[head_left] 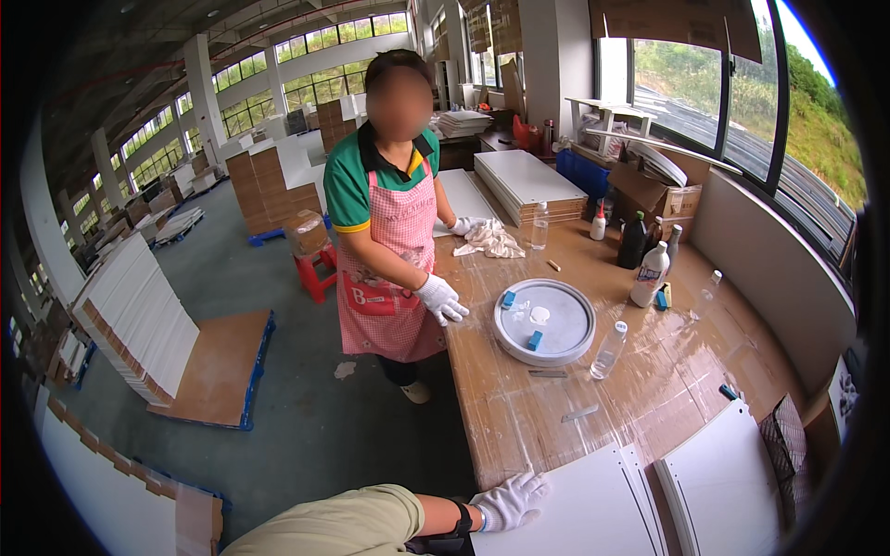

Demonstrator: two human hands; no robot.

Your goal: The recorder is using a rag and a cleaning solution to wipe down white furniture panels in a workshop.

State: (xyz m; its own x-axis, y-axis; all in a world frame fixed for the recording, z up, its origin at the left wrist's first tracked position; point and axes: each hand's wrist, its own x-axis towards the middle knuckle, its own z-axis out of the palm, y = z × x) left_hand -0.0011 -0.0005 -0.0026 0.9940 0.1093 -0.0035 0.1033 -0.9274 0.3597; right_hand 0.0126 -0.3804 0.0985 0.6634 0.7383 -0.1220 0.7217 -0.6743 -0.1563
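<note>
My left hand [513, 501], in a white knit glove, lies flat on the edge of a stack of white panels [589, 510] at the near side of the table. Its fingers are stretched out and hold nothing. The panels are slightly fanned, with small holes along one side. To their right lies a second stack of white panels [728, 484]. My right hand is out of the picture.
Across the wrapped table [501, 408] stands a co-worker [394, 222] in white gloves, one near a cloth [489, 239]. A round grey tray [570, 320] holds blue blocks [535, 340]. Nearby are a clear bottle [608, 352], a white bottle [649, 276] and a panel stack [528, 176].
</note>
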